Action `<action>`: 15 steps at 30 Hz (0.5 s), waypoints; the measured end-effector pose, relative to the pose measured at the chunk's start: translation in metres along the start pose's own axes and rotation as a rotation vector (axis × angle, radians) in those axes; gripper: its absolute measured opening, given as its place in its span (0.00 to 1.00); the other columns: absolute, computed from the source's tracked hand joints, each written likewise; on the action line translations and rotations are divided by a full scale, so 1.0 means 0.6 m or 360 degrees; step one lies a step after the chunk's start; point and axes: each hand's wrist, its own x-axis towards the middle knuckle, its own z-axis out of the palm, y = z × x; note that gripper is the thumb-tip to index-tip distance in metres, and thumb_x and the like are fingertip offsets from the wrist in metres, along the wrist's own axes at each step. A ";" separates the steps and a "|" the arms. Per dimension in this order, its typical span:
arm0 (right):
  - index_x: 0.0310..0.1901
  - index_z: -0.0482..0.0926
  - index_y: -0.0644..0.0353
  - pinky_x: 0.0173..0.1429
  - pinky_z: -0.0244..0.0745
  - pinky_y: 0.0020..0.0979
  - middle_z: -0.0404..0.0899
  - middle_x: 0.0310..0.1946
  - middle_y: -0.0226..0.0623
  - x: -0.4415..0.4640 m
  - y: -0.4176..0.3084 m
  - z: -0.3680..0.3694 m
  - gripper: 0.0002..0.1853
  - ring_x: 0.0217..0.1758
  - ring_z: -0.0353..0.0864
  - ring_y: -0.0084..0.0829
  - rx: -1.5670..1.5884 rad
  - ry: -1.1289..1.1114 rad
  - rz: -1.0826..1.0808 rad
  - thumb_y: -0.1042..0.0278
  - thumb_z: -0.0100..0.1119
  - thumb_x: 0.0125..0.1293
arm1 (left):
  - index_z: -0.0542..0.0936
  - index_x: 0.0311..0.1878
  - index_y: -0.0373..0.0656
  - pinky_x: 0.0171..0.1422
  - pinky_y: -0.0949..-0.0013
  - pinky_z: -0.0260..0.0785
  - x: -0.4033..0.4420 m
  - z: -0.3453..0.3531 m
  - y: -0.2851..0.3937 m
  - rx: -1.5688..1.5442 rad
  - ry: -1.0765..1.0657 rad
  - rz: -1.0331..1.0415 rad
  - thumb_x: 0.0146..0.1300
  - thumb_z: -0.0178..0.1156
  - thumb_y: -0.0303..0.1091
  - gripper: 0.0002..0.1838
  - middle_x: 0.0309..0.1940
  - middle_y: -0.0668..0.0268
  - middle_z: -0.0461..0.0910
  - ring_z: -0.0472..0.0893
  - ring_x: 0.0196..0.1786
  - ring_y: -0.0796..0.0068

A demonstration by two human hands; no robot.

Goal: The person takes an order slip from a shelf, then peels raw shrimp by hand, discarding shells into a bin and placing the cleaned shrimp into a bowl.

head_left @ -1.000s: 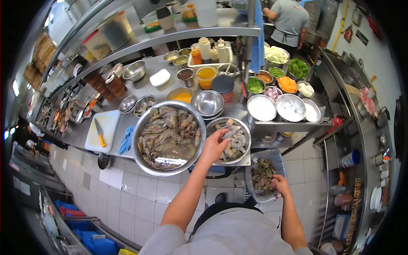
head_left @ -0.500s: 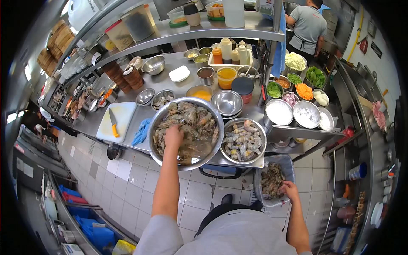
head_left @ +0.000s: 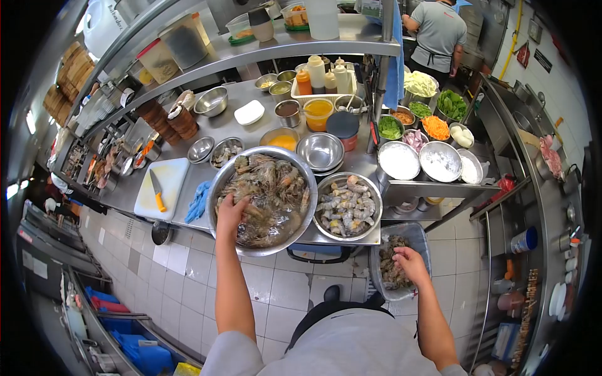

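A large steel bowl [head_left: 311, 188] holds whole raw shrimp [head_left: 266, 178] in murky water. Inside its left side, my left hand [head_left: 230, 216] has its fingers closed around a shrimp, which they partly hide. My right hand [head_left: 412, 264] is above a grey plastic bin [head_left: 425, 241] of shrimp heads and shells [head_left: 392, 276]. Its fingers are loosely curled and apart, with nothing visible in them. Between the large bowl and the bin, a smaller steel bowl [head_left: 378, 213] holds peeled grey shrimp [head_left: 348, 207].
Left of the bowls lie a blue cloth [head_left: 199, 202] and a white cutting board [head_left: 177, 182] with an orange-handled knife [head_left: 157, 191]. Stacked steel bowls [head_left: 320, 151], sauces and squeeze bottles [head_left: 316, 74] stand behind. Bowls of white powder [head_left: 399, 161] are at right. A co-worker [head_left: 438, 34] stands further back.
My right hand has lifted slightly and moved left over the bin. My left hand has come up a little from among the shrimp. The whole view has shifted slightly.
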 end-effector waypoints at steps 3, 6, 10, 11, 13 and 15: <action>0.55 0.80 0.63 0.45 0.77 0.25 0.84 0.38 0.32 0.001 -0.045 0.023 0.15 0.38 0.82 0.22 -0.0029 -0.0052 -0.0133 0.72 0.61 0.68 | 0.73 0.62 0.39 0.28 0.75 0.74 -0.025 0.009 0.013 -0.0659 -0.0007 0.0010 0.70 0.58 0.33 0.19 0.37 0.66 0.84 0.81 0.30 0.79; 0.55 0.80 0.61 0.50 0.77 0.27 0.82 0.45 0.34 -0.036 -0.170 0.056 0.17 0.45 0.81 0.26 -0.0231 -0.0093 -0.0673 0.70 0.64 0.66 | 0.68 0.68 0.40 0.31 0.75 0.78 -0.076 0.094 0.075 -0.0959 -0.0308 0.0128 0.73 0.56 0.31 0.22 0.41 0.61 0.84 0.83 0.31 0.77; 0.56 0.80 0.58 0.64 0.71 0.38 0.79 0.53 0.42 -0.067 -0.286 0.081 0.23 0.58 0.76 0.44 -0.0674 0.0053 -0.1332 0.68 0.70 0.58 | 0.63 0.72 0.42 0.36 0.73 0.80 -0.137 0.252 0.134 -0.0950 -0.0772 0.0061 0.75 0.52 0.31 0.24 0.44 0.59 0.84 0.85 0.35 0.73; 0.57 0.79 0.58 0.66 0.69 0.41 0.78 0.53 0.43 -0.070 -0.299 0.081 0.25 0.60 0.74 0.48 -0.0732 0.0052 -0.1365 0.68 0.71 0.57 | 0.62 0.73 0.41 0.38 0.72 0.81 -0.146 0.294 0.133 -0.0915 -0.0897 0.0060 0.75 0.50 0.31 0.25 0.46 0.58 0.83 0.86 0.36 0.71; 0.58 0.78 0.58 0.62 0.73 0.41 0.78 0.54 0.42 -0.060 -0.280 0.066 0.24 0.57 0.77 0.47 -0.0864 0.0166 -0.1376 0.69 0.69 0.57 | 0.61 0.73 0.41 0.44 0.69 0.81 -0.172 0.359 0.149 -0.0844 -0.1123 -0.0039 0.76 0.50 0.32 0.25 0.44 0.60 0.83 0.86 0.39 0.71; 0.57 0.78 0.58 0.59 0.75 0.40 0.78 0.53 0.42 -0.038 -0.231 0.043 0.22 0.52 0.80 0.48 -0.0788 0.0154 -0.0957 0.70 0.67 0.59 | 0.64 0.72 0.41 0.45 0.70 0.80 -0.186 0.422 0.148 -0.0882 -0.1255 -0.0136 0.76 0.48 0.31 0.23 0.45 0.60 0.83 0.86 0.41 0.71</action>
